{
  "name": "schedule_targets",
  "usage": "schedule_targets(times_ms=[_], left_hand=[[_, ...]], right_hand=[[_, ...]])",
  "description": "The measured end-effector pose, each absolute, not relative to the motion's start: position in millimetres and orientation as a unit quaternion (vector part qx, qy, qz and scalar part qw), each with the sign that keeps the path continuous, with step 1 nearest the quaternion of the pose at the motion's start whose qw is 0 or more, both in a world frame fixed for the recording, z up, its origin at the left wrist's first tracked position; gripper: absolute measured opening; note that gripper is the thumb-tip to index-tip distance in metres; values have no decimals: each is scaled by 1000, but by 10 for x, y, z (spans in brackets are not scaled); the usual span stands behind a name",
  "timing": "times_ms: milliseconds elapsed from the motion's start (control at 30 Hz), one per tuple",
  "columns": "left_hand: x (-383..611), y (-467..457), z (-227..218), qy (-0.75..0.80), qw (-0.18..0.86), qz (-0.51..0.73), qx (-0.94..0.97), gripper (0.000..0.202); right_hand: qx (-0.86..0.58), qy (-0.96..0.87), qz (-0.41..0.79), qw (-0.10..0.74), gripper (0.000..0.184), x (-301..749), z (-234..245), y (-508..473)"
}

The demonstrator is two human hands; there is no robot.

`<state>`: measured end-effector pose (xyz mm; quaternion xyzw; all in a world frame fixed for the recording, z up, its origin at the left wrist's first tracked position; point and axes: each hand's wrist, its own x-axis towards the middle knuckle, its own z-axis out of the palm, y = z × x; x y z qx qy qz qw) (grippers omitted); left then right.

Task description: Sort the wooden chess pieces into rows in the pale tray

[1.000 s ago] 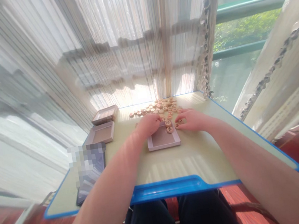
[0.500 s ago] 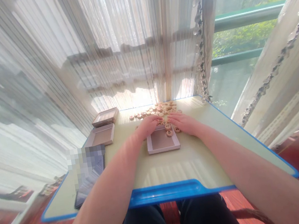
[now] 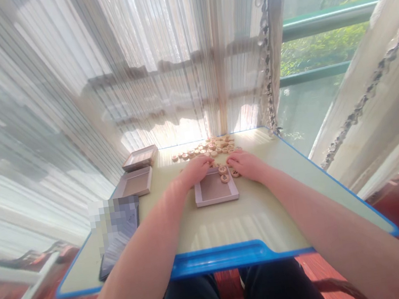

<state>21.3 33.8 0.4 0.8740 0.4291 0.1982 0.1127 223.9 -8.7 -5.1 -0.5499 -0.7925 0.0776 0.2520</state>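
Observation:
A shallow open box point(image 3: 216, 200) lies in front of me, its back edge between my hands. Two round wooden Chinese chess pieces point(image 3: 225, 178) are at its right back corner, and another piece point(image 3: 235, 173) lies outside its right side. My left hand point(image 3: 198, 169) is at the box's left back corner, fingers curled together; what they hold, if anything, is hidden. Behind the right back corner, my right hand point(image 3: 246, 164) has its fingers closed around a chess piece point(image 3: 229, 161). A heap of more pieces point(image 3: 221, 142) spreads beyond both hands.
Another shallow box part point(image 3: 134, 183) and a lidded-looking box point(image 3: 139, 157) sit at the table's back left. A dark tablet-like device point(image 3: 121, 241), partly pixelated, lies beside my left forearm. The table has a blue rim with a blue tray point(image 3: 221, 257) in front. Curtains point(image 3: 175, 88) hang behind.
My right fingers, stretched out before, have curled in and closed on a chess piece. My left fingers have bent and drawn back slightly. The box and its two pieces look unmoved.

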Motion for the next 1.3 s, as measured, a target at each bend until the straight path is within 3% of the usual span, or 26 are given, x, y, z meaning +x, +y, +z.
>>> schedule_targets(times_ms=[167, 500, 833, 1300], left_hand=[[182, 383, -47, 418, 100, 196, 882, 38], [156, 470, -90, 413, 53, 183, 891, 37], [151, 439, -86, 455, 102, 156, 871, 42], [184, 372, -16, 432, 99, 160, 882, 41]], right_hand=[[-566, -783, 82, 243, 27, 2211, -32, -108], [-551, -809, 85, 187, 42, 2242, -120, -55], [-570, -791, 136, 175, 51, 2233, -45, -99], [-597, -777, 62, 190, 50, 2242, -49, -86]])
